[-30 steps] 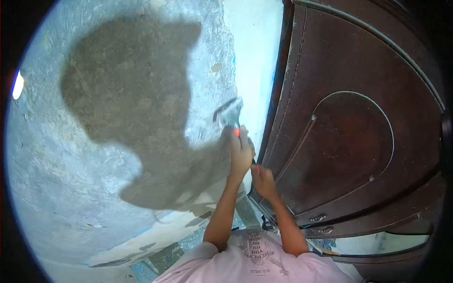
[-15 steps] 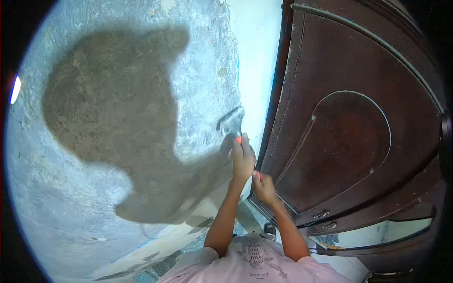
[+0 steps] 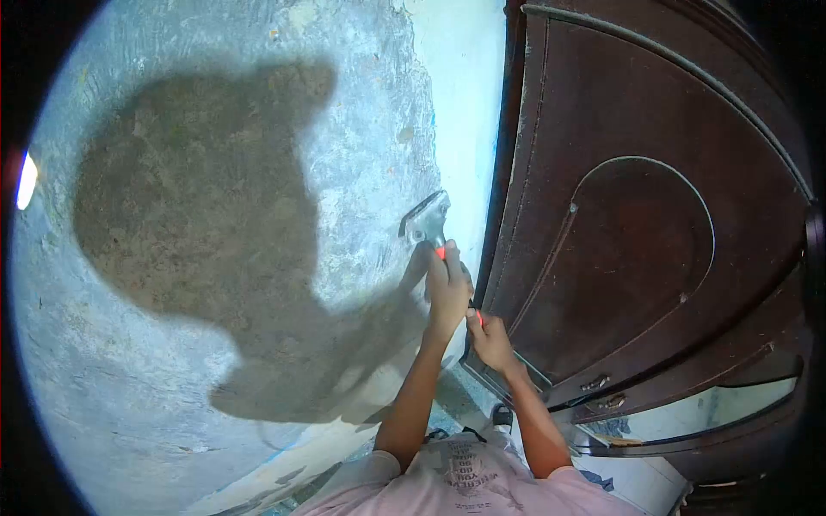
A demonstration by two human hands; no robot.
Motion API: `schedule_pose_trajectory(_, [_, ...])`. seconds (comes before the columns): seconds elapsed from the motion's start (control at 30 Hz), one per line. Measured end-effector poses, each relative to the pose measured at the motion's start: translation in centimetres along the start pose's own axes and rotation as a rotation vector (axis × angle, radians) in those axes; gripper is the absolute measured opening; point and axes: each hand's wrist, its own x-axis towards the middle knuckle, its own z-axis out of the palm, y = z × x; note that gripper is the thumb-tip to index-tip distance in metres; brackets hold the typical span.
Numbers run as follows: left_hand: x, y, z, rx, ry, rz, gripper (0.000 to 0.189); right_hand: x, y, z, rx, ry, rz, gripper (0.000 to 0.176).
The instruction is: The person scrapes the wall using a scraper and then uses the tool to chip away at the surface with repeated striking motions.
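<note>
A long-handled wall scraper (image 3: 427,218) with a wide metal head and red-and-black handle lies against the wall, its head at the border between bare grey plaster (image 3: 366,163) and a strip of white paint (image 3: 465,112). My left hand (image 3: 449,292) is wrapped round the handle just below the metal head. Lower down, my right hand (image 3: 492,342) grips the handle's end, where a bit of red shows by the thumb. Both hands are closed on the same tool.
Close on the right stands a dark wooden wardrobe (image 3: 637,232) with carved doors and small metal handles (image 3: 595,383). A mirror-like panel (image 3: 688,421) is set in its lower part. My shadow (image 3: 198,189) covers much of the wall. A shoe (image 3: 502,415) shows on the floor below.
The scraper and both hands have shifted slightly right in view, with the grip unchanged. My shadow sits a little lower on the wall, and the shoe shows more clearly.
</note>
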Motion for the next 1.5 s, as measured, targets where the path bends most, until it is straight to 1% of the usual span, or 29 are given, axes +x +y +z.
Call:
schedule_pose_trajectory(0.03, [0.4,0.8,0.2,-0.022,-0.012,0.046,0.037,0.4,-0.8,-0.3,0.030,0.007,-0.053,0.055])
schedule_pose_trajectory(0.07, [0.5,2.1,0.6,-0.044,-0.024,0.086,0.037,1.0,-2.3,-0.9,0.028,0.006,-0.049,0.055])
schedule_pose_trajectory(0.13, [0.5,5.1,1.2,-0.060,-0.066,0.094,0.037,2.3,-5.6,-2.5,-0.028,0.018,-0.141,0.057])
schedule_pose_trajectory(0.17, [0.4,6.6,1.6,-0.106,-0.095,0.091,0.035,2.6,-7.2,-3.2,-0.005,-0.042,0.000,0.056])
schedule_pose_trajectory(0.2, [0.2,7.7,1.9,-0.151,-0.125,0.088,0.035,2.6,-7.4,-3.3,-0.004,-0.037,0.002,0.056])
schedule_pose_trajectory(0.23, [-0.1,8.2,2.1,-0.152,-0.099,0.104,0.035,2.5,-7.5,-3.4,0.017,-0.056,0.030,0.057])
schedule_pose_trajectory(0.27, [-0.3,7.5,2.1,-0.151,-0.104,0.100,0.035,2.4,-7.5,-3.5,0.038,-0.075,0.057,0.057])
schedule_pose_trajectory(0.3, [-0.4,6.0,1.8,-0.144,-0.081,0.091,0.037,1.7,-6.6,-3.2,0.027,-0.083,0.028,0.058])
schedule_pose_trajectory(0.4, [-0.5,1.8,0.2,-0.075,-0.063,0.045,0.040,-0.2,-1.5,-1.1,0.034,-0.058,0.071,0.058])
schedule_pose_trajectory(0.43, [-0.4,1.4,0.1,-0.064,-0.060,0.026,0.040,-0.5,-2.1,-1.2,0.015,-0.066,0.074,0.058])
schedule_pose_trajectory(0.53, [-0.3,3.9,0.9,-0.058,-0.069,0.022,0.040,0.9,-5.0,-2.1,0.001,-0.051,0.025,0.058])
schedule_pose_trajectory(0.6, [0.8,6.4,1.8,-0.128,-0.105,0.132,0.035,2.0,-7.1,-3.0,0.051,-0.049,0.017,0.058])
schedule_pose_trajectory(0.63, [1.4,6.6,2.2,-0.171,-0.101,0.097,0.035,2.4,-7.7,-3.4,0.069,-0.057,0.029,0.059])
schedule_pose_trajectory(0.73, [0.5,5.6,1.8,-0.099,-0.090,0.107,0.035,1.7,-6.7,-3.4,0.056,-0.069,0.037,0.060])
schedule_pose_trajectory(0.8, [-0.4,3.0,1.2,-0.094,-0.048,0.114,0.036,0.2,-4.4,-2.4,0.002,-0.059,0.051,0.059])
schedule_pose_trajectory(0.83, [-1.3,2.7,0.8,-0.072,-0.040,0.064,0.036,-0.2,-4.3,-2.1,0.015,-0.069,0.064,0.059])
schedule_pose_trajectory(0.87, [-1.4,2.7,0.7,-0.050,-0.031,0.013,0.040,0.2,-4.2,-2.1,0.017,-0.069,0.059,0.059])
schedule_pose_trajectory(0.93, [-0.7,3.9,0.9,-0.069,-0.063,-0.002,0.040,0.6,-4.6,-2.4,-0.014,-0.052,0.053,0.058])
schedule_pose_trajectory(0.97, [-0.2,5.0,1.3,-0.089,-0.082,0.063,0.038,1.4,-5.8,-2.7,-0.044,-0.006,-0.048,0.059])
schedule_pose_trajectory(1.0, [0.3,5.9,1.7,-0.109,-0.104,0.129,0.039,1.7,-7.4,-3.4,0.010,-0.050,0.027,0.060])
schedule_pose_trajectory(1.07, [0.5,6.4,2.1,-0.137,-0.098,0.123,0.040,2.2,-8.2,-4.1,0.036,-0.082,0.086,0.060])
schedule_pose_trajectory(1.13, [0.2,5.8,2.0,-0.166,-0.099,0.118,0.040,1.4,-6.4,-3.7,0.015,-0.054,0.047,0.060])
schedule_pose_trajectory(1.17, [0.0,4.1,1.6,-0.120,-0.051,0.079,0.040,0.8,-5.5,-3.4,-0.004,-0.029,0.004,0.060])
schedule_pose_trajectory(1.2, [-0.1,2.6,1.2,-0.118,-0.056,0.083,0.040,0.1,-4.9,-3.1,-0.002,-0.024,0.002,0.060])
schedule_pose_trajectory(1.27, [-0.6,2.0,0.8,-0.131,-0.046,-0.011,0.040,-0.7,-4.1,-2.6,-0.012,-0.042,0.096,0.059])
schedule_pose_trajectory(1.3, [-0.3,1.9,0.7,-0.143,-0.088,0.060,0.039,-0.4,-3.8,-2.7,0.030,-0.072,0.148,0.059])
schedule_pose_trajectory(1.4, [0.3,5.6,2.0,-0.106,-0.097,0.099,0.039,1.4,-6.0,-3.7,0.035,-0.021,0.033,0.059])
schedule_pose_trajectory(1.43, [0.6,6.2,2.2,-0.096,-0.125,0.102,0.044,1.7,-6.6,-3.9,0.035,-0.022,0.034,0.059])
schedule_pose_trajectory(1.5, [0.2,6.0,2.1,-0.123,-0.121,0.109,0.043,1.8,-7.4,-4.3,0.026,-0.041,0.053,0.058])
